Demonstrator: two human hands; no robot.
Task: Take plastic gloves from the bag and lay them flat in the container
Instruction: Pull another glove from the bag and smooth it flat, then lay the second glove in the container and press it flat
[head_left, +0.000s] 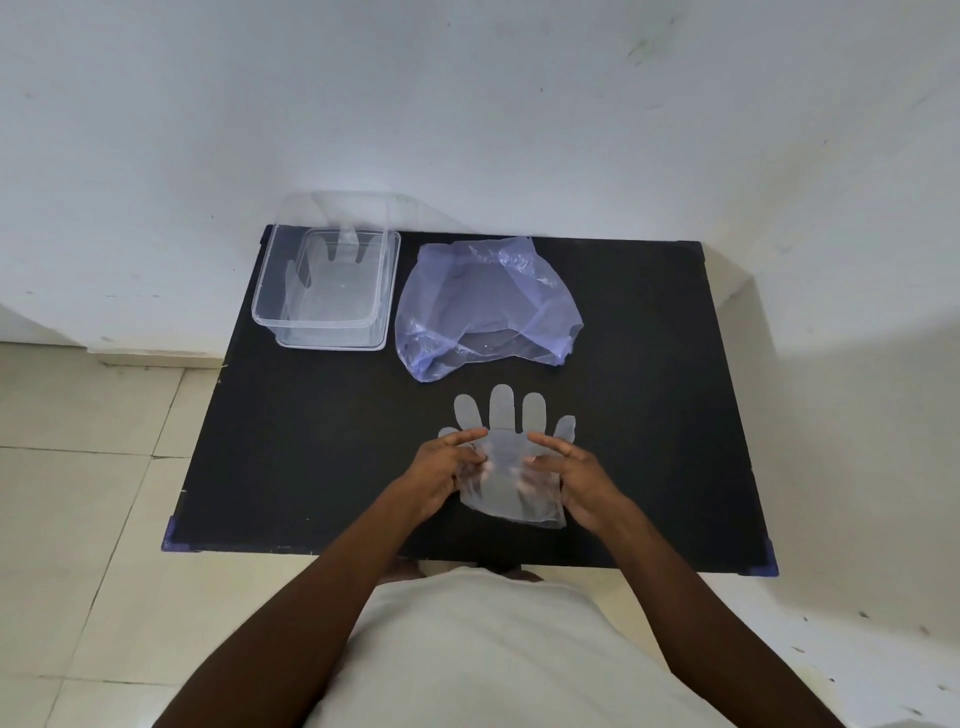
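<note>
A clear plastic glove (503, 415) lies spread on the black table, fingers pointing away from me. My left hand (445, 466) grips its left edge and my right hand (570, 470) grips its right edge, fingers tucked under the thin film near the cuff. A crumpled bluish plastic bag (483, 306) lies behind the glove at the table's middle back. The clear rectangular container (270, 317) stands at the back left, and another clear glove (332, 270) lies flat inside it with its fingers toward the wall.
The black table (311, 441) is small and stands against a white wall (519, 104); its front edge is close to my body. Pale tiled floor (88, 467) surrounds it on the left and right.
</note>
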